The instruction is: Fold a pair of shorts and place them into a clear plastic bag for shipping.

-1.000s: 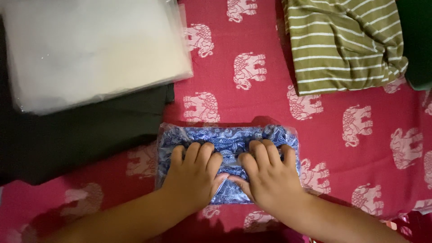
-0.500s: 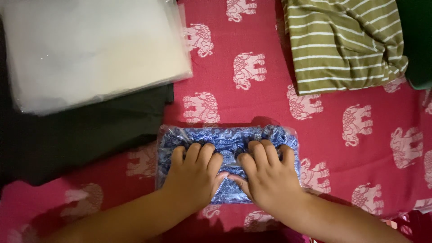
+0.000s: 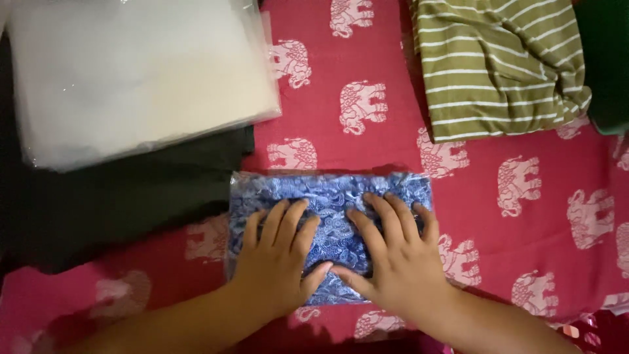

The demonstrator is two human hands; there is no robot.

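open red cloth (image 3: 367,59) runs between the white packet (image 3: 131,78) and striped garment (image 3: 491,65).

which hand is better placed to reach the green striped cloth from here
Likely the right hand: it lies flat on the right half of the blue patterned packet, the side nearer the green striped cloth. The left hand presses the left half, farther away.

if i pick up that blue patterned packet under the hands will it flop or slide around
The blue patterned packet looks like folded cloth in a glossy clear wrap, so it would probably sag. The wrap may feel slippery. Lying flat under the left hand and right hand, it shouldn't roll.
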